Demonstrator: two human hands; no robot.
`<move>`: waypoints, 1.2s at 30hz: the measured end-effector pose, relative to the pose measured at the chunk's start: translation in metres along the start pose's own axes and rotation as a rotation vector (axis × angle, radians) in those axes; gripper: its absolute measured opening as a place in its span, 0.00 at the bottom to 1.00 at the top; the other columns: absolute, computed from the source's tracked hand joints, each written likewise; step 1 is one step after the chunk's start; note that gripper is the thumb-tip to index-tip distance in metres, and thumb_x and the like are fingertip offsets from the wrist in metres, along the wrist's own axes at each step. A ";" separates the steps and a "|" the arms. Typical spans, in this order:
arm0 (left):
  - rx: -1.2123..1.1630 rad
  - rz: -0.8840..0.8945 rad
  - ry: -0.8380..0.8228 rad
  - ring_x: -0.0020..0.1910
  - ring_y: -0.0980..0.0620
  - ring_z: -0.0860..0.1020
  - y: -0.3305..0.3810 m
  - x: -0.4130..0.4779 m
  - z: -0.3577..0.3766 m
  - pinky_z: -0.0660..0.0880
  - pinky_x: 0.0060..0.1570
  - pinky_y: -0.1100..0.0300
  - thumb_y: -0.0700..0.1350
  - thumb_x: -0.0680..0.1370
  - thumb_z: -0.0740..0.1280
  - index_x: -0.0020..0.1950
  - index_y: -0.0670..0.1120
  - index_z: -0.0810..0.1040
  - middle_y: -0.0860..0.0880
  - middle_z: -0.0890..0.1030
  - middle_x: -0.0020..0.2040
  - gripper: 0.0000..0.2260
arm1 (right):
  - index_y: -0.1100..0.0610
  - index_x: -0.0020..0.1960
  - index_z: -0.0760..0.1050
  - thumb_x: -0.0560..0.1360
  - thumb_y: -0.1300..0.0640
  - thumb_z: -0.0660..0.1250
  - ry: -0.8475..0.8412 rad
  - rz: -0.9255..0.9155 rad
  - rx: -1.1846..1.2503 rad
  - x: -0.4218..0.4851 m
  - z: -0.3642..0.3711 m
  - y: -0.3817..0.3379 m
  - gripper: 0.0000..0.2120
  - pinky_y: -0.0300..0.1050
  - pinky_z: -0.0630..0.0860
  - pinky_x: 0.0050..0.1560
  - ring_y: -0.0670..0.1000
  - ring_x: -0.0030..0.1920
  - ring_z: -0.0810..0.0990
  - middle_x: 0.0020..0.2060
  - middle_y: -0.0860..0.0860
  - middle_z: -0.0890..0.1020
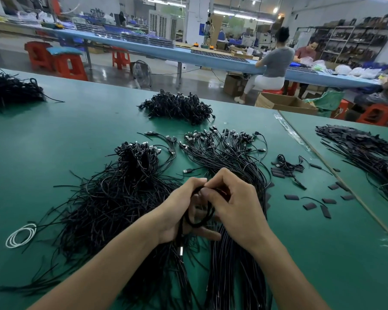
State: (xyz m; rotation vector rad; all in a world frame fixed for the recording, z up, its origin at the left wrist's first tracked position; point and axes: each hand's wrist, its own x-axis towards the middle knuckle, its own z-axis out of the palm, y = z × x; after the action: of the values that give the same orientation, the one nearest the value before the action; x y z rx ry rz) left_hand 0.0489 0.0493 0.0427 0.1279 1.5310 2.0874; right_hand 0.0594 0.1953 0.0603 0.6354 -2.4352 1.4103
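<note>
A black cable [196, 223] is held as a small coil above the near middle of the counter [54, 153], between both hands. The left grip [179, 211] is closed round the coil, palm turned up, with the loop lying across its fingers. The right grip [235, 204] is narrowed to a pinch on the cable at the top of the coil, close against the left fingertips. A silver plug [181, 251] is seen hanging from the cable just below the left grip. Under the hands a long bundle [233, 157] of black cables is laid, its plugs fanned out at the far end. Just left of it a loose heap [112, 209] of cables is spread, and a white coil [20, 235] is set well apart at the near left. A far pile [177, 106] of tied cables is seen beyond the bundle, and a left pile [9, 90] at the far left edge. To the right of the bundle, short black sleeves [309, 205] are scattered on the counter. A stack [363, 148] of dark strips is spread at the far right.
</note>
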 end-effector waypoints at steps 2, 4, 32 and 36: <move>0.016 -0.085 -0.011 0.26 0.51 0.79 -0.002 -0.001 -0.003 0.77 0.24 0.59 0.61 0.83 0.52 0.44 0.43 0.84 0.46 0.81 0.31 0.29 | 0.52 0.41 0.76 0.76 0.63 0.71 0.025 0.012 0.038 0.000 0.005 0.002 0.09 0.30 0.71 0.34 0.42 0.33 0.79 0.34 0.42 0.80; 0.114 -0.084 0.067 0.19 0.53 0.73 -0.007 0.001 -0.009 0.66 0.17 0.66 0.65 0.82 0.53 0.45 0.41 0.79 0.45 0.78 0.28 0.29 | 0.50 0.41 0.77 0.75 0.61 0.72 0.038 0.049 0.047 0.001 0.006 0.006 0.09 0.28 0.71 0.34 0.41 0.33 0.79 0.35 0.41 0.81; 0.038 0.227 0.505 0.21 0.56 0.56 -0.015 0.019 -0.044 0.54 0.18 0.66 0.61 0.83 0.52 0.31 0.49 0.70 0.55 0.62 0.24 0.26 | 0.53 0.53 0.69 0.78 0.58 0.65 -0.512 0.543 -0.332 -0.021 0.023 0.029 0.06 0.39 0.77 0.37 0.49 0.41 0.77 0.48 0.50 0.77; 0.084 0.304 0.490 0.21 0.57 0.56 -0.013 0.017 -0.041 0.54 0.18 0.66 0.63 0.80 0.58 0.36 0.46 0.75 0.54 0.62 0.24 0.24 | 0.49 0.51 0.70 0.77 0.60 0.64 -0.344 0.562 -0.112 -0.008 0.003 0.032 0.08 0.35 0.73 0.33 0.46 0.34 0.76 0.39 0.47 0.78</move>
State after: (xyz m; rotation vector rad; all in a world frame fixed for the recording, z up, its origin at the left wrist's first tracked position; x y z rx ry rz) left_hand 0.0240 0.0254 0.0125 -0.1417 1.9892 2.4148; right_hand 0.0507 0.2086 0.0307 0.1738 -3.1136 1.4213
